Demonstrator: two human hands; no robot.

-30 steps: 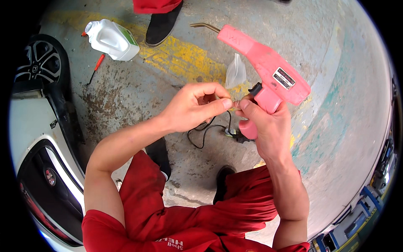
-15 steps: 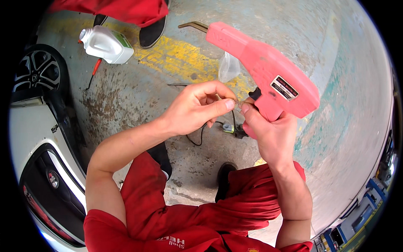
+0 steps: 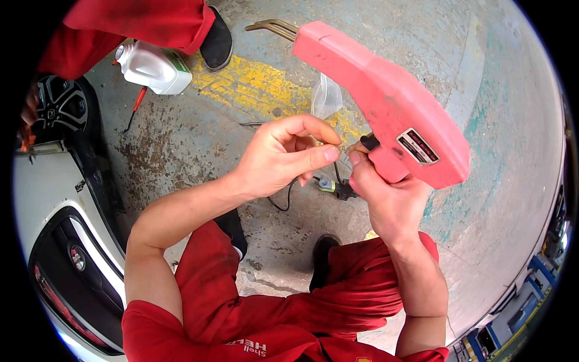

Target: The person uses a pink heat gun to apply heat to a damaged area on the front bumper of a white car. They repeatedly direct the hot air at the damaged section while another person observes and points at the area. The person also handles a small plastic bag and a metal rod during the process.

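My right hand [image 3: 392,196] is wrapped round the grip of a red pistol-shaped soldering gun [image 3: 374,90]. Two bent brass-coloured prongs stick out of its far left end, and a black trigger sits near my fingers. My left hand [image 3: 283,151] is just left of the grip, its thumb and forefinger brought together in a pinch. Whatever lies between them is too small to make out. The fingertips of both hands are close but apart. A black cable [image 3: 286,202] and a dark plug piece [image 3: 345,191] show below my hands.
A white jug [image 3: 154,69] and a red-handled tool [image 3: 139,99] are on the worn floor at the far left. Beyond the gun is a clear plastic container [image 3: 326,96]. Another person's red trouser leg [image 3: 139,24] and a car's white body panel [image 3: 45,181] are at left.
The soldering gun has shifted slightly, its rear lower and to the right. My right fingertips have drawn a little away from my left. The other person has moved nearer the car wheel.
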